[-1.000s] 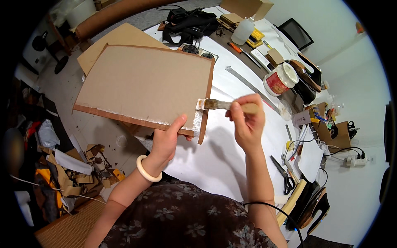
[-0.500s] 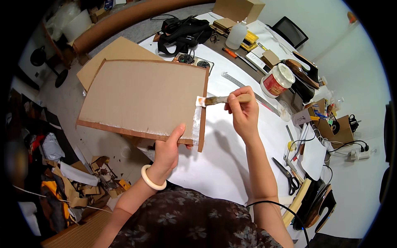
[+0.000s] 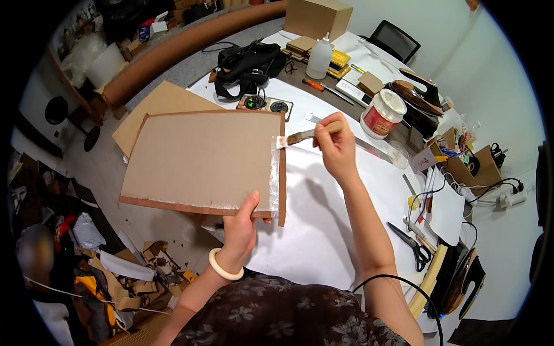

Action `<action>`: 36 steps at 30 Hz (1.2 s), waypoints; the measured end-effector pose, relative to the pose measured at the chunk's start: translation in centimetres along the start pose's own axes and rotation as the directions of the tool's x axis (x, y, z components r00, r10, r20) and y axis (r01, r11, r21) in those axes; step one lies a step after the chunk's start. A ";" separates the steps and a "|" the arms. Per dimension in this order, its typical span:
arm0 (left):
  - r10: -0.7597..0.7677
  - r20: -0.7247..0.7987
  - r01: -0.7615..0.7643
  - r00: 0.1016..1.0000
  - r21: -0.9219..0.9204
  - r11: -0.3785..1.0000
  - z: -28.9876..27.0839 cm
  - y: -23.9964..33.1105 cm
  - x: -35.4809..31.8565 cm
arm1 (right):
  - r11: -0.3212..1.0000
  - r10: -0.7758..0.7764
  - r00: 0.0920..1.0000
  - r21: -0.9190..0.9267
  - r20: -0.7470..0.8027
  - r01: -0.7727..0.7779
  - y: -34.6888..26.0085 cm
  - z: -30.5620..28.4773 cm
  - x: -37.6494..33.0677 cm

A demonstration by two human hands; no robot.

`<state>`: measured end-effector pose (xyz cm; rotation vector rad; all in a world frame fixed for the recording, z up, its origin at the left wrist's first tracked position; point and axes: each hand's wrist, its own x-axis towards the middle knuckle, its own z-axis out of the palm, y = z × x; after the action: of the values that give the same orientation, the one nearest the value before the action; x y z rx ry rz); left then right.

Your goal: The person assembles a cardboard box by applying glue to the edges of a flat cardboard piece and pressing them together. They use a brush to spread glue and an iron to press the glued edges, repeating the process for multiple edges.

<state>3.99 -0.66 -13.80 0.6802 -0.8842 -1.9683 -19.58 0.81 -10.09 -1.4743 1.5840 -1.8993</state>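
Wooden brush [image 3: 306, 135] bristles pointing left, cardboard panel [image 3: 202, 161]

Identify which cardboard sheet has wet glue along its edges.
The cardboard sheet held in the left hand; the bare sheet lying behind it shows none.

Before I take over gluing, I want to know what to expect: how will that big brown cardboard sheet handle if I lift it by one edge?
The big brown cardboard sheet probably stays stiff: the left hand holds its near edge alone and it lies flat. It likely feels light. The glossy wet strip by the brush may be slippery.
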 end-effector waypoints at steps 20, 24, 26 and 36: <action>-0.041 -0.024 0.041 0.999 -0.014 0.999 0.0 0.0 -0.3 | 0.999 -0.037 0.980 0.020 -0.197 0.042 -2.8 -0.9 3.8; -0.081 -0.040 0.075 0.996 -0.139 0.987 0.6 0.6 -0.5 | 0.981 0.136 0.984 0.157 -0.119 -0.116 -1.9 -1.6 5.1; -0.068 -0.024 0.064 0.997 -0.136 0.989 0.7 1.0 -0.4 | 0.981 0.149 0.984 0.139 -0.102 -0.135 -1.8 -1.5 5.2; 0.076 -0.162 -0.082 0.984 -0.036 0.996 -0.1 -0.8 0.3 | 0.981 0.151 0.984 0.110 0.098 -0.162 0.8 0.1 6.1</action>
<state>3.48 -0.65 -14.54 0.7564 -0.7574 -1.8288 -22.54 -3.95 -7.62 -1.3252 1.4754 -1.7814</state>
